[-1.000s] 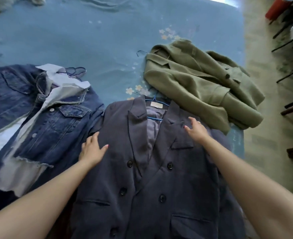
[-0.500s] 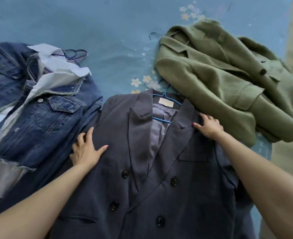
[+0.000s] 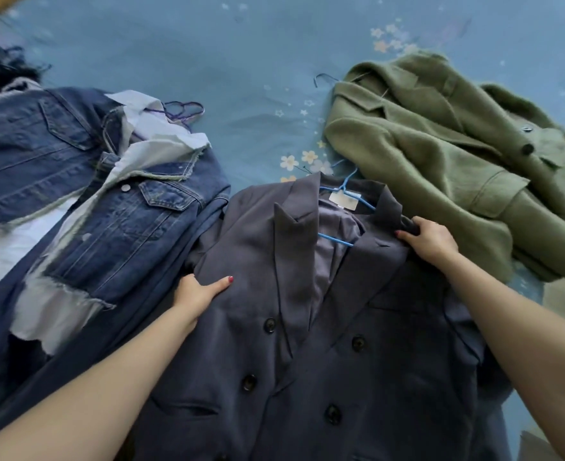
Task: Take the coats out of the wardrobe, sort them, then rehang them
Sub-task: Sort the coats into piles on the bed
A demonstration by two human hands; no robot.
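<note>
Both bare arms reach forward, the left hand [image 3: 198, 291] with thumb spread wide, the right hand [image 3: 428, 240] with fingers [image 3: 407, 235] curled, gripping.

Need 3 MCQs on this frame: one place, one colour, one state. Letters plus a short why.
1. Where does the green coat lie relative to the grey blazer?
A. to its upper right
B. under it
C. to its left

2. What colour is the hanger in the blazer?
A. purple
B. blue
C. white

3. What is the right hand doing?
A. hanging free
B. resting flat on the denim jacket
C. gripping the blazer's shoulder

Answers:
1 A: it lies up and right on the bedspread.
2 B: blue wire shows at the collar.
3 C: fingers curl round bunched fabric.
</note>
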